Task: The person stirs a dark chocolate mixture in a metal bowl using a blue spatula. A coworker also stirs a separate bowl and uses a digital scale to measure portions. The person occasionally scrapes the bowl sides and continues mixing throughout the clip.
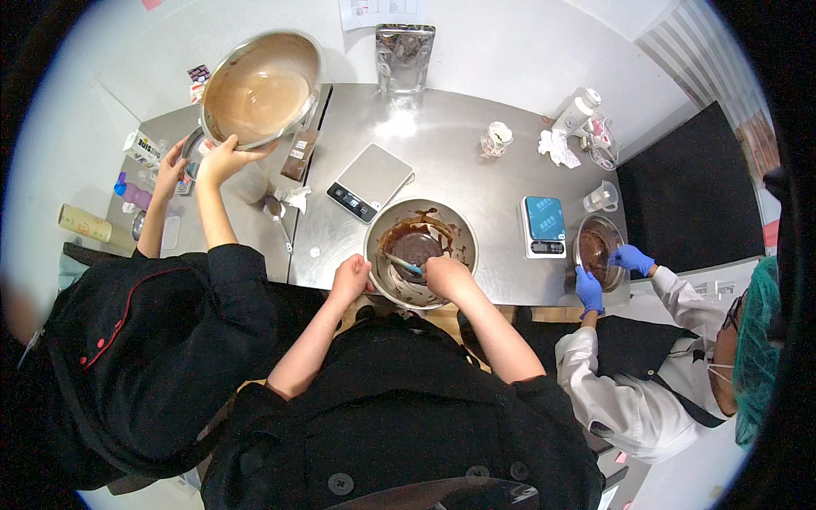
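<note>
A steel mixing bowl [470, 233] stands at the table's front edge before me, with dark melted chocolate [417, 247] pooled inside and smeared up its wall. My left hand [350, 278] grips the bowl's rim at the left. In my right hand [448, 278], over the bowl's right part, is a spatula [403, 262] with a blue portion near my fingers; its far end reaches left across the chocolate. Just behind the bowl lies a kitchen scale [371, 182] with a grey plate and a lit display.
At left a co-worker tilts a large steel bowl [261, 89] above the table. A spoon [278, 220] and a brown packet [299, 153] lie nearby. At right, a blue-gloved co-worker handles another bowl [621, 242] beside a second scale [545, 226]. A silver pouch [405, 57] stands at the wall.
</note>
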`<move>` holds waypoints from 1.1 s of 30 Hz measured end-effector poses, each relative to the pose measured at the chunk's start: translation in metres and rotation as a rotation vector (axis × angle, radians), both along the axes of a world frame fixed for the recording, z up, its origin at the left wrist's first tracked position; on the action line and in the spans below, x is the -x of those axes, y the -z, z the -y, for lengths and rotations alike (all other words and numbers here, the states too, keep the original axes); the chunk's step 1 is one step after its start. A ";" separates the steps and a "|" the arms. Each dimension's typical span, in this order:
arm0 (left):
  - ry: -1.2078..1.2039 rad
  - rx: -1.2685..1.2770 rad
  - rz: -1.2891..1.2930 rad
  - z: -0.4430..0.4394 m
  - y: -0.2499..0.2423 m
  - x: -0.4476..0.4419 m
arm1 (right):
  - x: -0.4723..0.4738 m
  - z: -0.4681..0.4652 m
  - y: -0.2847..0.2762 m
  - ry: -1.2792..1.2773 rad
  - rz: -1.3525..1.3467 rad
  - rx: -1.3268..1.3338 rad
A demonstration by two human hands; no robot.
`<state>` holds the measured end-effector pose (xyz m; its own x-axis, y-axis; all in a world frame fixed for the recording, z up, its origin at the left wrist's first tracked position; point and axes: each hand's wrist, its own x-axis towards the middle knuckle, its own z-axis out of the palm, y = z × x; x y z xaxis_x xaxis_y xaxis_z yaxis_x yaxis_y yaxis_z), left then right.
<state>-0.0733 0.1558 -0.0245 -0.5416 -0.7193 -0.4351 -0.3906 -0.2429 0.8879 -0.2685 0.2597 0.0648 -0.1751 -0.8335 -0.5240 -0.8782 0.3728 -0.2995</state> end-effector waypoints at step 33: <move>-0.014 0.590 0.517 0.048 0.017 -0.023 | -0.016 -0.029 -0.003 0.005 -0.191 -0.045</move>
<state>-0.0502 0.1077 -0.0411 -0.3635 -0.9154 -0.1733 -0.7899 0.2042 0.5782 -0.2523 0.2889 0.0682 -0.2786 -0.8091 -0.5174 -0.9157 0.3862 -0.1108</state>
